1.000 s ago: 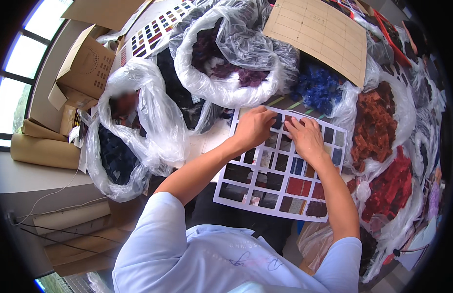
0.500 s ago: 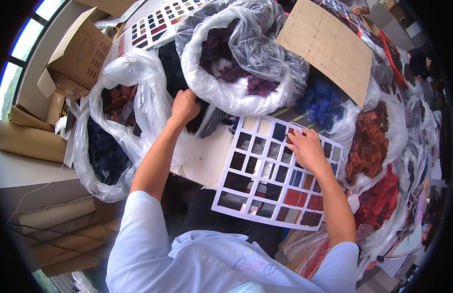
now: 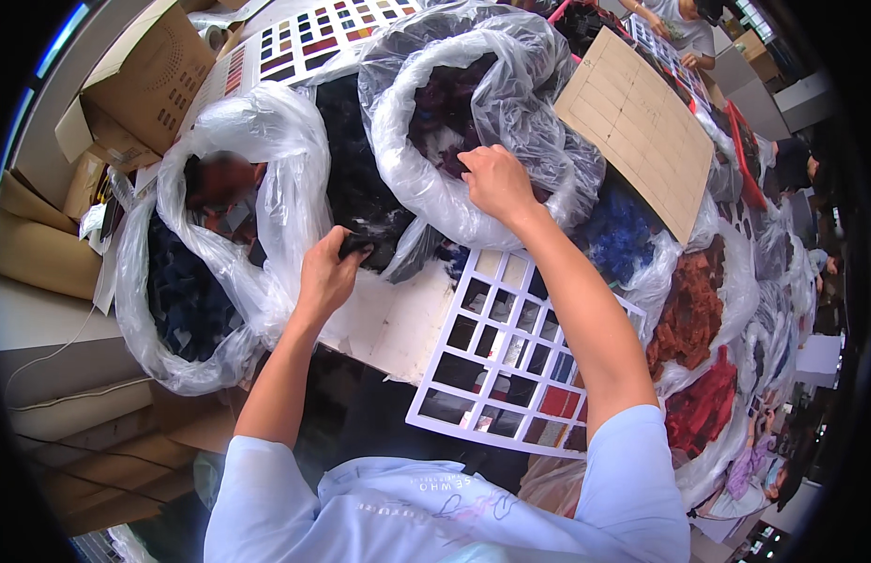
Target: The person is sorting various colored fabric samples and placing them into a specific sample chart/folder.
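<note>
My left hand [image 3: 325, 274] is closed in a pinch on a small black piece [image 3: 356, 246], perhaps a fabric or pile scrap. It hovers at the front edge of a dark heap of black pieces [image 3: 360, 178]. My right hand [image 3: 501, 185] reaches across to a plastic-lined bag [image 3: 402, 155] of dark purple scraps [image 3: 445, 113]. Its fingers are curled at the bag's opening, and what they hold, if anything, is hidden. Beneath my right forearm lies a white swatch board [image 3: 442, 410] with rows of square windows, some dark or see-through, others red, grey or cream.
Plastic-lined bags of navy pieces [image 3: 187, 300] and rust-red pieces [image 3: 227, 183] stand at left. Blue fluff [image 3: 618, 235], orange-brown scraps [image 3: 689, 310] and red scraps [image 3: 703, 403] lie at right. A ruled cardboard sheet [image 3: 637, 131] leans behind; cardboard boxes [image 3: 149, 80] stand far left. Another person [image 3: 684, 42] works at the back.
My right hand has left the swatch board and moved up and left to the purple-scrap bag. My left hand has drawn back from the black heap and now shows a black piece in its fingers.
</note>
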### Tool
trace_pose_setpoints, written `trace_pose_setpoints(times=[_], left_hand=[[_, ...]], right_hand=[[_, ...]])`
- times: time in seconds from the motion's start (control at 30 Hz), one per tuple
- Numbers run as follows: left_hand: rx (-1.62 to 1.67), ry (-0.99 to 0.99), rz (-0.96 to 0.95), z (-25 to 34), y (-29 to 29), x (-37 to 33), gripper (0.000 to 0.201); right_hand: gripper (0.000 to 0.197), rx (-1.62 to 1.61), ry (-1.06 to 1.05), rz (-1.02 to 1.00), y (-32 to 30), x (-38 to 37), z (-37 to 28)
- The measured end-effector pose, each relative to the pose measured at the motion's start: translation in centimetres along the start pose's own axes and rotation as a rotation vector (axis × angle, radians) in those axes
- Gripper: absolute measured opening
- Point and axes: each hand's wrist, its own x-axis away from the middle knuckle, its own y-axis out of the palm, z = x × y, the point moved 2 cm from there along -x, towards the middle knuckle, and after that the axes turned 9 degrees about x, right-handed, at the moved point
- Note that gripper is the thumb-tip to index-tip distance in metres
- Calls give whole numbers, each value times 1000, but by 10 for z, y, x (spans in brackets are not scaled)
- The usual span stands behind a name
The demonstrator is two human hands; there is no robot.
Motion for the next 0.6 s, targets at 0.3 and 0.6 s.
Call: trace_pose_setpoints(times=[0.3, 0.6], left_hand=[[253, -79, 76, -7, -11, 51, 13], [637, -368, 97, -3, -55, 103, 30]], right_hand=[[14, 154, 55, 68, 7, -14, 3], [18, -287, -106, 335, -70, 74, -123]])
